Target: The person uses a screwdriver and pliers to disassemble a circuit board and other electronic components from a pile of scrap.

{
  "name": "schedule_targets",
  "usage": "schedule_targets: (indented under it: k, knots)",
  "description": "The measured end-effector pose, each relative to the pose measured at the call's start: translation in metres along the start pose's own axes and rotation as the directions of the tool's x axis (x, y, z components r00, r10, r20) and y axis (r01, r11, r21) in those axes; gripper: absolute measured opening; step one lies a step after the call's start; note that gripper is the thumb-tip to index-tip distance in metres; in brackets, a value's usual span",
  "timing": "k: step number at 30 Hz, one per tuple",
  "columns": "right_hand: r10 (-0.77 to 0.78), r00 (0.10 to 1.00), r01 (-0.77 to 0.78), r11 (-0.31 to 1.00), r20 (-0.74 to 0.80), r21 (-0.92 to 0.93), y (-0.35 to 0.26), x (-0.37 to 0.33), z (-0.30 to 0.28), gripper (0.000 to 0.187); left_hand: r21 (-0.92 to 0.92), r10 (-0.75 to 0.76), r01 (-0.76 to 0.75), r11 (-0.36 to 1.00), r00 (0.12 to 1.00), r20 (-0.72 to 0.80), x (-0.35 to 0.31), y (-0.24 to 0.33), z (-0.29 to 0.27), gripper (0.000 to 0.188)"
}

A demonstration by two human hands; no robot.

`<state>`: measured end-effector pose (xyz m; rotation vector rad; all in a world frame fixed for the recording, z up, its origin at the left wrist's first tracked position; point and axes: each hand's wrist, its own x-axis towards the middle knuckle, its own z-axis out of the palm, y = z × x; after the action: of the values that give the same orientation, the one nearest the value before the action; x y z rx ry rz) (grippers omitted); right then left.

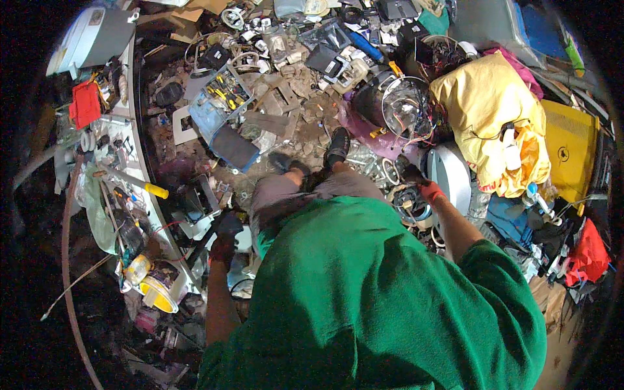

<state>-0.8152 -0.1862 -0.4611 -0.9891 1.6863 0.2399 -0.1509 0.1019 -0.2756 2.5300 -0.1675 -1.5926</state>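
I see my right hand (416,182), gloved dark and red, closed around a dark part atop the wire coil (411,201), just beside the white round housing (452,175). Left of that housing, my left hand (226,234) hangs curled, arm straight down; I cannot tell its grip.

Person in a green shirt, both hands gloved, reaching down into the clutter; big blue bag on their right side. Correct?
Not quite: in the head view the big bag on the person's right is yellow, not blue. The rest holds: green shirt, gloved left hand and gloved right hand reaching down into the clutter.
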Motion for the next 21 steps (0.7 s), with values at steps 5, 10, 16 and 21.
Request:
schedule_targets:
  k: [5,10,16,21]
  knots:
    - [-0.084,0.989,0.064,0.985,-0.122,-0.161,-0.015,0.041,0.026,0.045,0.335,0.386,-0.394,0.856,0.918,0.092,0.029,0.003,-0.001,0.041]
    - [-0.242,0.944,0.184,0.950,0.223,0.253,-0.116,0.018,0.049,0.020,0.446,0.380,-0.321,0.836,0.924,-0.046,0.084,-0.017,-0.008,0.052]
    - [-0.189,0.957,0.134,0.960,0.218,0.247,-0.219,0.003,0.044,0.018,0.250,0.288,-0.306,0.919,0.952,0.108,0.092,-0.021,0.006,0.051]
    - [-0.160,0.978,0.100,0.920,0.131,0.379,-0.279,0.019,0.051,0.019,0.528,0.394,-0.368,0.766,0.917,0.066,0.146,-0.029,0.004,0.050]
